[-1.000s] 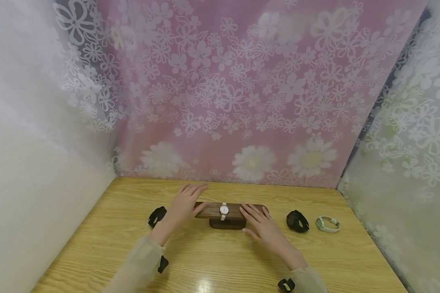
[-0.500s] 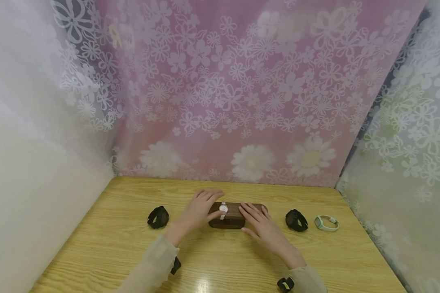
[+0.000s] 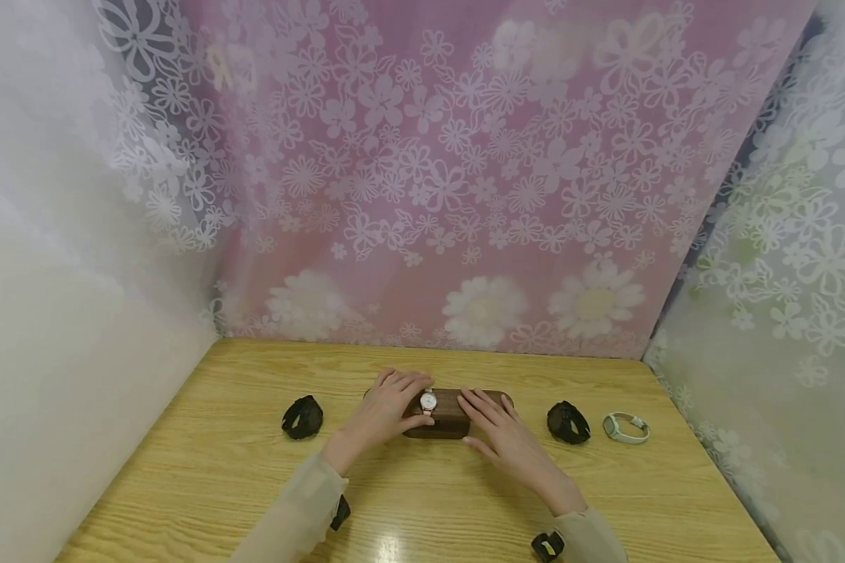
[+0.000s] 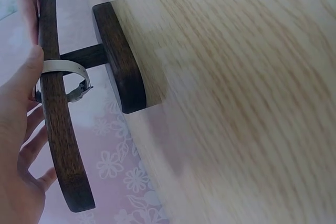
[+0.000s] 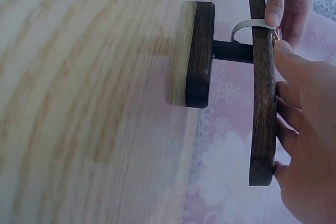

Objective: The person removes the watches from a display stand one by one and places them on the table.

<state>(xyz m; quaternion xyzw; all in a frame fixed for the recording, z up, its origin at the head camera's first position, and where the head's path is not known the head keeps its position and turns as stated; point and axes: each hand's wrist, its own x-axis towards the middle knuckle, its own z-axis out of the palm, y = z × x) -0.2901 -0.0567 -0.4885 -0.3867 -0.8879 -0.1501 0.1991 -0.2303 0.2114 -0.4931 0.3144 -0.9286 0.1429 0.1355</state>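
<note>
A dark wooden watch stand (image 3: 447, 403) with a T-shaped profile stands on the table. Round its bar is a wristwatch (image 3: 428, 402) with a white strap and round pale dial. My left hand (image 3: 383, 410) spans the bar, thumb at the near part of the strap and fingertips at the far part, pinching the watch. In the left wrist view the thumb touches the strap (image 4: 64, 66), and the other fingers lie partly hidden behind the bar. My right hand (image 3: 510, 439) rests its extended fingers on the bar's right half; the thumb lies apart from them at the near side.
A black watch (image 3: 303, 417) lies left of the stand. To the right are another black watch (image 3: 568, 423) and a pale green watch (image 3: 627, 428). Flowered curtains (image 3: 429, 172) hang behind and beside the wooden table (image 3: 422, 500).
My left hand has moved right along the bar to the white-strapped watch, its thumb going from over the dial to the near strap. The right hand has stayed in place.
</note>
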